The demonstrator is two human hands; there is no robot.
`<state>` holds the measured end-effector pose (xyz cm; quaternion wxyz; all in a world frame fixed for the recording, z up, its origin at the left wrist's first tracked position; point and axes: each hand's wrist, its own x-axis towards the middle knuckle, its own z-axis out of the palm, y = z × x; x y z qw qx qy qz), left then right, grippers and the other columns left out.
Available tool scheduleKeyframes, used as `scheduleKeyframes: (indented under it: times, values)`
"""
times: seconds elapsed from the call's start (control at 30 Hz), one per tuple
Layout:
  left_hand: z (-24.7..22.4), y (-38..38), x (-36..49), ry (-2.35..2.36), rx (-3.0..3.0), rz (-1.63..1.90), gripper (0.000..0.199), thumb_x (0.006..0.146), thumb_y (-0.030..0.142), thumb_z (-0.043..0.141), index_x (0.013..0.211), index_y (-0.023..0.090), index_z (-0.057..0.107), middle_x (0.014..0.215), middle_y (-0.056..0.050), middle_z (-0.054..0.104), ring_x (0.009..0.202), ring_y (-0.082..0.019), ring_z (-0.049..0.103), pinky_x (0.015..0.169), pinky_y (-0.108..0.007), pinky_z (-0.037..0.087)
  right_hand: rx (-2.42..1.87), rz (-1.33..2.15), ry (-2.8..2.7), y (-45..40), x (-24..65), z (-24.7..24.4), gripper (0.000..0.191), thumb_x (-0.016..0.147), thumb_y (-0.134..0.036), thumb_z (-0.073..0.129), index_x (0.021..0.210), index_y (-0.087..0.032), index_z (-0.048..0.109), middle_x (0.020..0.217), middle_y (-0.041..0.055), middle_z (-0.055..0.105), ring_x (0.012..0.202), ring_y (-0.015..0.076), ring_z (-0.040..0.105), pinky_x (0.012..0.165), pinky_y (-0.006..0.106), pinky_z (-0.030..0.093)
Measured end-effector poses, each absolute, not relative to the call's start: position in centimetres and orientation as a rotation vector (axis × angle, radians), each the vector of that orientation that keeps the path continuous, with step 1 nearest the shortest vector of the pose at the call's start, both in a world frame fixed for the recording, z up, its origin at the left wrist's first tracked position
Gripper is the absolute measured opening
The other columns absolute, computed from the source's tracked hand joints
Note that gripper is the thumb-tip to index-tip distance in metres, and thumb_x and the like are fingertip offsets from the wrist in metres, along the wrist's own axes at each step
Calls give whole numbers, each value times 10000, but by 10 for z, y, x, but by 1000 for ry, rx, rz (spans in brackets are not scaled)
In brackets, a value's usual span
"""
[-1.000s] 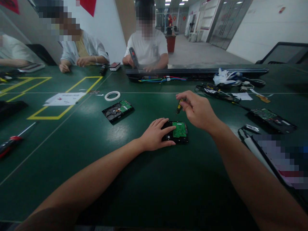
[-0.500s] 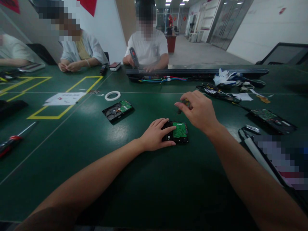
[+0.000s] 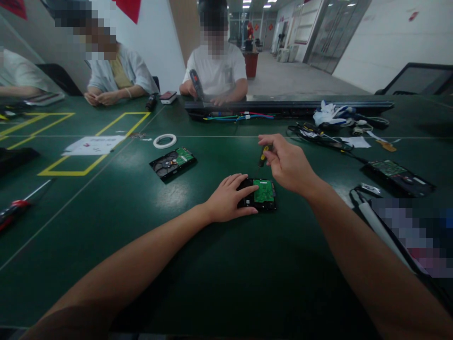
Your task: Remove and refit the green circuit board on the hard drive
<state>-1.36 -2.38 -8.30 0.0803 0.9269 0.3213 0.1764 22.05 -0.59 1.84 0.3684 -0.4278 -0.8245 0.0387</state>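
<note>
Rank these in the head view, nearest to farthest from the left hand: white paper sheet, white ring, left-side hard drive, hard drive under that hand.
1. Pinned hard drive: directly under the left hand.
2. Left-side hard drive: left of the hand, farther forward.
3. White ring: just beyond that drive.
4. White paper sheet: farthest left.

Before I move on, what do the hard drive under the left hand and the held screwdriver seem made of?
Hard drive: probably black-coated metal, by its crisp edges; its green circuit board suggests lacquered fiberglass. Screwdriver handle: likely matte plastic or rubber, black with yellow patches.
</note>
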Motion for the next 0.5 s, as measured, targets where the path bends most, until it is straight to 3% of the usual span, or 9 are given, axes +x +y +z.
scheduleKeyframes:
  times: [0.17, 0.37, 0.5]
  values:
    - [-83, -23, -14, 948, 2766, 538, 746, 964, 732, 627, 1561, 295, 536, 1710, -159, 352, 1566, -428, 350, 1253, -664, 328, -1068, -40, -2100, -4, 221, 23, 237, 955, -143, 506, 1129, -203, 656, 1239, 176, 668, 1161, 317, 658, 945, 492, 556]
    - [-84, -23, -15, 955, 2765, 538, 759, 957, 744, 626, 1561, 293, 540, 1710, -160, 352, 1571, -430, 343, 1258, -661, 326, -986, -34, -2109, -5, 223, 28, 185, 1018, -229, 520, 1037, -250, 703, 1095, 83, 762, 1076, 281, 712, 984, 474, 549]
    - [-83, -23, -15, 964, 2781, 522, 772, 962, 753, 611, 1567, 280, 537, 1710, -166, 350, 1572, -425, 345, 1271, -651, 312, -1009, 8, -2101, -9, 223, 30, 282, 1007, -187, 513, 1176, -259, 727, 1183, 56, 798, 1084, 273, 747, 974, 462, 571]
